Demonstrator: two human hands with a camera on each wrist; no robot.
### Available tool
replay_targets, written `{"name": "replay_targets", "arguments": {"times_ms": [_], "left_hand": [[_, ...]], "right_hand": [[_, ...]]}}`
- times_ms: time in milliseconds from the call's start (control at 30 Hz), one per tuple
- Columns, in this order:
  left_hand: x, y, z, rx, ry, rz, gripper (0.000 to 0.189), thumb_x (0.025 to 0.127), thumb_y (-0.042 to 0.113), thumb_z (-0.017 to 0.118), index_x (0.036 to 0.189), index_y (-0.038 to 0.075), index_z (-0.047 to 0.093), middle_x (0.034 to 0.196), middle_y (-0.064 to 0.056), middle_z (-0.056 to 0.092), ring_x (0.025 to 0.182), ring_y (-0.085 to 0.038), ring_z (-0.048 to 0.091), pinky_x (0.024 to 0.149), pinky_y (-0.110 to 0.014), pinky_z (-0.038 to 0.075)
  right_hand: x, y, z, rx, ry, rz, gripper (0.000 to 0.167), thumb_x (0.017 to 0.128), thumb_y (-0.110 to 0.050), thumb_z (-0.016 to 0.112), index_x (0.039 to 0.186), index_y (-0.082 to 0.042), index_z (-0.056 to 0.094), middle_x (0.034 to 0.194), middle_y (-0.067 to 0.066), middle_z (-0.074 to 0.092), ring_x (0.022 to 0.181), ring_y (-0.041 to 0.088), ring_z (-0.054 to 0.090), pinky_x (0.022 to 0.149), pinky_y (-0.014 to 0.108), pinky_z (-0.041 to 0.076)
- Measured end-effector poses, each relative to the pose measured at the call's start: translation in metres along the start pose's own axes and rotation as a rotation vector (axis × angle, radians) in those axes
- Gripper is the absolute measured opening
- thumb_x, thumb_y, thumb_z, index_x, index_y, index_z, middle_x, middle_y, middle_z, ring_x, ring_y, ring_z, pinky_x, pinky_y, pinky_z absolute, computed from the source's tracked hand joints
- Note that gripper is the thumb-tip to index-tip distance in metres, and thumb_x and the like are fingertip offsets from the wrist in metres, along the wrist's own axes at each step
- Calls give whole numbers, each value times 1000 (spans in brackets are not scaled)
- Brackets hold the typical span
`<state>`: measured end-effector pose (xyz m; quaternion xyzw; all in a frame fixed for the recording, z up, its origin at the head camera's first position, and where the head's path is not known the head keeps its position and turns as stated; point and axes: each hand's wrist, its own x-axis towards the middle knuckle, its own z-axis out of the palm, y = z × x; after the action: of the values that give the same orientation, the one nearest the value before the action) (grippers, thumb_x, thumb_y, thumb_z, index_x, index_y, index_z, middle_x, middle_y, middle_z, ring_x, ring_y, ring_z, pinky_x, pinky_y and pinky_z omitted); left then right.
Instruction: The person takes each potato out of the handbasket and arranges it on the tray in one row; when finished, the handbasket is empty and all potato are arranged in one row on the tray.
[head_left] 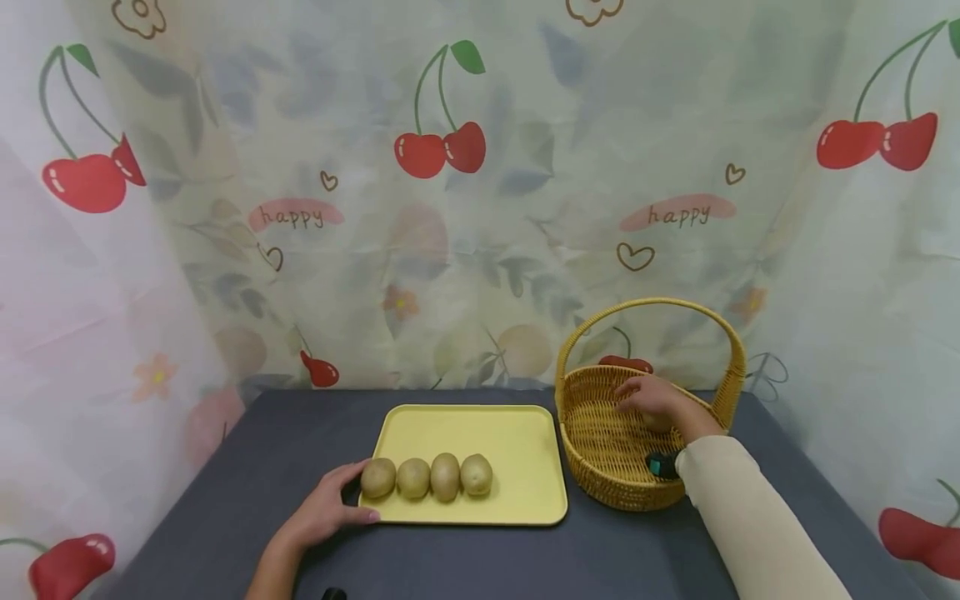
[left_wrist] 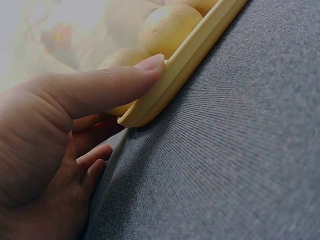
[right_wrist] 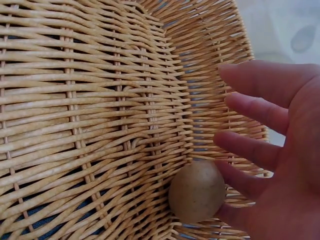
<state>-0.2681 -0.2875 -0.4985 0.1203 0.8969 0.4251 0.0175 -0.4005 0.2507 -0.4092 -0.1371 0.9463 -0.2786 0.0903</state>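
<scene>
A row of several potatoes [head_left: 445, 477] lies along the front left of a yellow tray [head_left: 517, 442]. My left hand [head_left: 324, 507] holds the tray's near left corner; in the left wrist view its thumb [left_wrist: 120, 87] presses on the rim and other fingers go behind the corner, beside the endmost potato. Inside the wicker basket [head_left: 611, 442] is my right hand [head_left: 655, 398], its fingers extended and spread. One potato [right_wrist: 196, 192] sits low against the basket's side, by the lower fingers of that hand. Whether they touch it I cannot tell.
The basket stands just right of the tray, its tall arched handle [head_left: 651, 302] rising above my right forearm. A dark grey cloth [head_left: 465, 558] covers the table. Printed curtains [head_left: 360, 250] hang behind and on both sides.
</scene>
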Motion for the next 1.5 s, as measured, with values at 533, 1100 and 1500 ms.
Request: {"name": "replay_targets", "arguments": {"times_ms": [533,1100,1500], "left_hand": [[-1,1,-1,8,3,-24,86,73,30,86,144,3,46,142,-21,45,134,-45,33,106,-62,24],[0,3,-2,2,0,-21,87,74,30,86,144,-1,44,142,-22,45,134,-45,33,107,-62,25],[-1,1,0,0,3,-28,88,73,30,86,144,-1,45,143,-23,44,134,-45,32,107,-62,24]], "right_hand": [[-11,2,3,-48,-149,23,13,86,-7,71,97,-1,68,92,5,61,78,21,52,69,36,46],[-20,-27,9,-43,47,-258,26,91,-17,69,114,-5,69,111,8,65,93,24,60,77,44,50],[-58,-74,27,132,99,-418,18,91,-22,70,104,-10,70,98,1,63,82,18,56,70,35,49]]}}
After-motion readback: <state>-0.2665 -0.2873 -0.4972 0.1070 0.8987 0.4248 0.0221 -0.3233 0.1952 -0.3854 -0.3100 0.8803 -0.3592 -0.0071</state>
